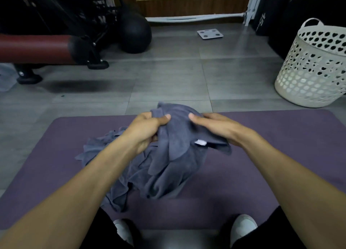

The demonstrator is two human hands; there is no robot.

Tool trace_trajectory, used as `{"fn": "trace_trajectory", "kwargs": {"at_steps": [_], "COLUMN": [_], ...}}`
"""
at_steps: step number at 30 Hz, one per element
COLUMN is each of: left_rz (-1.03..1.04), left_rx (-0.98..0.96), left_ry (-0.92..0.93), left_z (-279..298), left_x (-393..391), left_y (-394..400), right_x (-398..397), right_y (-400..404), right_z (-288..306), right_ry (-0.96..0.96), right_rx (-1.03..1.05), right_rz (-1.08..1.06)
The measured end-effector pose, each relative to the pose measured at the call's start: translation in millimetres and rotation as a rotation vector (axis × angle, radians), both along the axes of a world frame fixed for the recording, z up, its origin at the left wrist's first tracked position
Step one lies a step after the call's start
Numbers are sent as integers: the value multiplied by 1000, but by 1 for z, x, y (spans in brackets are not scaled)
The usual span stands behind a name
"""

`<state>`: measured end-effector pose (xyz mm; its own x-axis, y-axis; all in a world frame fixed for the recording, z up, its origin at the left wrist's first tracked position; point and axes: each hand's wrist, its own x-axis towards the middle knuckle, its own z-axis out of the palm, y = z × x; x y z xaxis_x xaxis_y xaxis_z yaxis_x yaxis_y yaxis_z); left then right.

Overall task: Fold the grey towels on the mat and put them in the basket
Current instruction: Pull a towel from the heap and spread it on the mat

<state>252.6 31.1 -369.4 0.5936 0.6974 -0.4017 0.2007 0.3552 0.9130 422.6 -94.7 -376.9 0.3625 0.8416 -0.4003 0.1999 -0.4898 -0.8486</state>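
A crumpled grey towel (177, 136) with a small white label is lifted above the purple mat (280, 145). My left hand (148, 129) grips its upper left part, thumb on top. My right hand (213, 127) pinches its upper right part. The towel's lower end hangs down onto more grey towel cloth (116, 174) heaped on the mat below my left forearm. The white perforated basket (310, 69) stands on the floor at the far right, beyond the mat's corner.
A red padded bench with black legs (46, 50) and a black ball (134, 33) stand at the far left. A white scale (210, 33) lies on the grey tiled floor ahead. My shoes (241, 228) rest at the mat's near edge.
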Motion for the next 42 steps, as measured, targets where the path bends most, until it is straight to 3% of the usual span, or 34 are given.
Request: {"fn": "trace_trajectory", "kwargs": {"at_steps": [2, 5, 7, 9, 11, 14, 17, 20, 23, 25, 28, 29, 31, 34, 38, 42], "left_rz": [87, 73, -63, -309, -413, -104, 163, 249, 234, 159, -89, -157, -372, -631, -385, -133], "left_rx": [-174, -299, -74, 241, 329, 246, -48, -256, -289, -80, 589, 770, 926, 1128, 1226, 1021], "left_ry": [-134, -318, -228, 33, 197, 104, -156, -342, -364, -80, 644, 731, 556, 343, 468, 368], "left_z": [5, 13, 16, 15, 10, 2, 7, 15, 15, 10, 1, -2, -2, -6, -3, 1], "left_x": [4, 7, 5, -3, -7, -2, 2, 3, 4, 1, -11, -14, -12, -1, -1, -6], "left_y": [0, -6, -10, -12, -14, -9, 5, 11, 11, 14, 20, 20, 10, -6, 3, 13], "right_x": [-5, -20, -20, -16, -14, -14, -10, -15, -20, -18, -16, -18, -24, -30, -18, -1], "right_y": [-5, 1, 9, 13, 15, 11, 0, -6, 4, 10, 11, 11, 12, 14, 6, -12], "right_z": [-2, -5, -3, 1, 3, 4, -2, -10, -6, 0, 6, 7, 9, 11, 15, 3], "right_ry": [-5, 3, 62, 183, 276, 335, 161, 34, -42, -75, -387, -518, -658, -697, -644, -641], "right_rx": [-100, 59, 185, 270, 321, 306, 104, -67, 64, 165, 165, 121, 73, 151, 143, -78], "right_rz": [124, 61, -91, -180, -225, -189, -10, 126, -40, -91, 94, 190, 340, 398, 213, 223]}}
